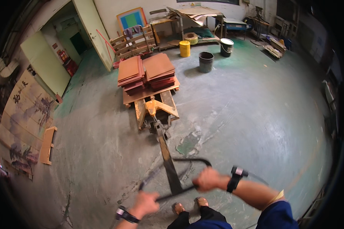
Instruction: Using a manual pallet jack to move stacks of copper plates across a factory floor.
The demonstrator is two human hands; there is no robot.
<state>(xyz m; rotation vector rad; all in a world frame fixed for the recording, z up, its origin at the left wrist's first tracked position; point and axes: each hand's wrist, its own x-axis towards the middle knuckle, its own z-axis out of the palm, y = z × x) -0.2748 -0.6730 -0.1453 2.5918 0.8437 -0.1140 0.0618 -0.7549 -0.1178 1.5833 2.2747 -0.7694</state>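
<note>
A yellow pallet jack stands ahead of me, its long dark tow bar slanting down toward my feet. At the near end is a black loop handle. My left hand is closed round the handle's left corner. Round its right side, a little farther off, my right hand is wrapped. The forks run under a wooden pallet, which bears two uneven stacks of reddish-brown sheets, a left stack and a right stack. Both wrists wear black straps with small devices.
Behind the load stand a slatted wooden rack, a yellow bucket, a dark bucket and a white-lidded bucket. Farther back is a cluttered workbench. At left are an open doorway, a painted panel and a small wooden pallet.
</note>
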